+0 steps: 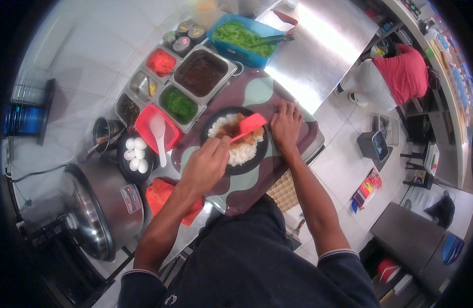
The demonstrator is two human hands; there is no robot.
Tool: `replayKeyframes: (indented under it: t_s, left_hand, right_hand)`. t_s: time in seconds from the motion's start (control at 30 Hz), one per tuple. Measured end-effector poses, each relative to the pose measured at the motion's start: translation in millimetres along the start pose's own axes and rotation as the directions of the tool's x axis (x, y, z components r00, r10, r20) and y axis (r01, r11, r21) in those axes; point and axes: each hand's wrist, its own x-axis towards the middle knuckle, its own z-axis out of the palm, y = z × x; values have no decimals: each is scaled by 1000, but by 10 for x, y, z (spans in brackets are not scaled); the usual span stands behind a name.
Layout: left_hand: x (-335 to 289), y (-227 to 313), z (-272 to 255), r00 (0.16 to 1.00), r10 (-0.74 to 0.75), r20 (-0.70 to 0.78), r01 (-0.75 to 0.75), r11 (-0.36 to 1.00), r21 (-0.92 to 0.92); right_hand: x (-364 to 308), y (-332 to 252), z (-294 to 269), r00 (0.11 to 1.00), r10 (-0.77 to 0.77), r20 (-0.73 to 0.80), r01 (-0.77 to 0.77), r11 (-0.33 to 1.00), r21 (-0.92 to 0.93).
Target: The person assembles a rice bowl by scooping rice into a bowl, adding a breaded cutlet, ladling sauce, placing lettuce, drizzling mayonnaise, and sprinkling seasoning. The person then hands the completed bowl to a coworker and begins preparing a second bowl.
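Note:
My left hand [208, 161] is closed round the thin handle of a red ladle [253, 122]. The ladle's cup is above a dark round plate [208, 134], tilted over the food. White rice [242, 154] covers part of that plate, with brown sauce [227, 132] and chunks beside it. Under the plate lies a patterned maroon and pale green tray [253, 192]. My right hand [286, 122] rests on the tray's right side, fingers stretched out and holding nothing. Left of the tray, a white rice paddle [158, 136] leans in a red tub [144, 122].
Metal pans hold dark sauce [203, 73], chopped greens [178, 104] and red shreds [161, 62]. A blue bin [231, 50] holds lettuce and tongs. Several eggs [139, 153], a large cooker [105, 205] and a red cloth [164, 195] are left. Another person [395, 77] bends over at right.

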Motion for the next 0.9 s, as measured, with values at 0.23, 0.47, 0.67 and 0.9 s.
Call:
replayKeyframes:
  t_s: [0.23,0.47,0.67,0.9]
  left_hand:
    - [2,38,0,1000,-2,17,1,997,80]
    - [-1,81,36,999,51,12,-52,994,99]
    - [0,27,53,998,68,-11,-66,991,116]
    - [-11,-59,56,997,5,-80,5,992,124]
  right_hand:
    - [7,-17,18,997,7,-75,-6,1000,12]
    - [7,-10,23,995,-7,-96,9,1000,21]
    - [8,-11,20,996,-7,-86,9,1000,24]
    - [8,-3,39,998,15,-58,-14,1000,20]
